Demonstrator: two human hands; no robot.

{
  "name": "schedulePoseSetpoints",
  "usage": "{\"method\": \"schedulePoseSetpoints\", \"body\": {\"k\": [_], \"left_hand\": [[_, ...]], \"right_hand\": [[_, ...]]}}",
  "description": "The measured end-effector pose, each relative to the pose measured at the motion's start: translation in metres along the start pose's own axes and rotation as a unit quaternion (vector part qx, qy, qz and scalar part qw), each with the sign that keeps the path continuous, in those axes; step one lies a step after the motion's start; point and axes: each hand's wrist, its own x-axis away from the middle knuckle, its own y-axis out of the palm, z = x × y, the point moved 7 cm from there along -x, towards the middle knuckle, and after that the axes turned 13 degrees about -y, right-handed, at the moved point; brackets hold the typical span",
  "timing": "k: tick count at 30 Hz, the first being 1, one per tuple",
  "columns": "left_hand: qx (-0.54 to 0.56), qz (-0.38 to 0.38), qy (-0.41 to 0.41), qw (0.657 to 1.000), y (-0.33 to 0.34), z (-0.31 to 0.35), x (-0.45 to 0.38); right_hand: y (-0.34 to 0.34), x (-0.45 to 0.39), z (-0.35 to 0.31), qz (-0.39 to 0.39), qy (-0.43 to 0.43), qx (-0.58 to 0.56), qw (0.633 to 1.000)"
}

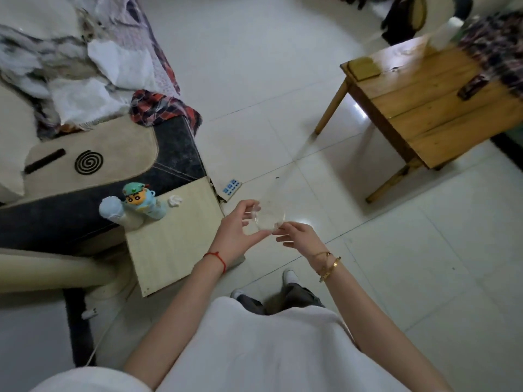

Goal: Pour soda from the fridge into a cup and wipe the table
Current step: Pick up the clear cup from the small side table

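We stand on a pale tiled floor (pixel 368 278) and look down at our own white shirt and grey trousers. Out in front, both hands meet around a clear glass cup (pixel 267 217) held in the air above the tiles, just off the corner of a small light counter (pixel 175 250). Our left hand (pixel 236 232), with a red string at the wrist, curls around the cup's left side, its grip closed on the glass with the thumb below and the fingers over the rim. Our right hand (pixel 300 236), wearing gold bracelets, pinches the cup's lower right edge with its fingertips. The cup looks empty, though blur makes that hard to judge.

On the far end of the light counter stand a cartoon-figure bottle (pixel 141 200), a pale blue capped bottle (pixel 117 212) touching it, and a crumpled white tissue (pixel 175 200). Beyond lies a bed (pixel 70 66) heaped with cloth. Far right stands a wooden counter (pixel 424 108) with a white bottle (pixel 445 32) at its back edge.
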Motion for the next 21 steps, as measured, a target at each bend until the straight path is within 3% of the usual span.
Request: {"method": "schedulePoseSetpoints", "body": {"k": [10,21], "left_hand": [[-0.072,-0.095,0.073,0.99,0.112,0.082,-0.017],[-0.066,-0.162,0.124,0.977,0.31,0.202,-0.028]], "right_hand": [[-0.124,0.04,0.02,0.107,-0.007,-0.076,0.991],[-0.341,0.075,0.046,0.186,-0.033,-0.086,0.978]]}}
